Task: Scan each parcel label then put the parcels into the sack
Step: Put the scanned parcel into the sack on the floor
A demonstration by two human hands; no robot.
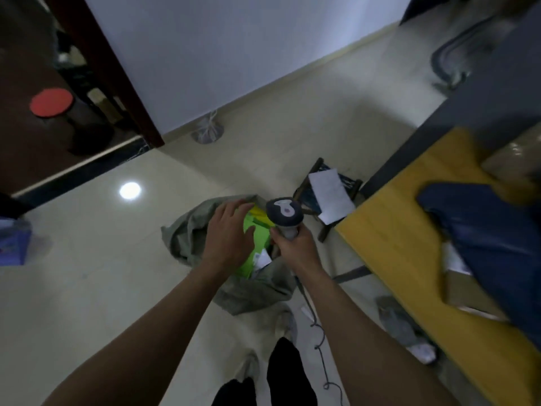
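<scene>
At frame centre my left hand [231, 234] spread open over the bright green plastic parcel [259, 240] inside the crumpled grey sack [187, 232]. My right hand [295, 246] gripped the grey handheld scanner [283, 213].

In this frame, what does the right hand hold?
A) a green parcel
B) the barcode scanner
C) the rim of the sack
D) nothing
B: the right hand grips the scanner by its handle above the sack, while the left hand is spread over the green parcel.
</scene>
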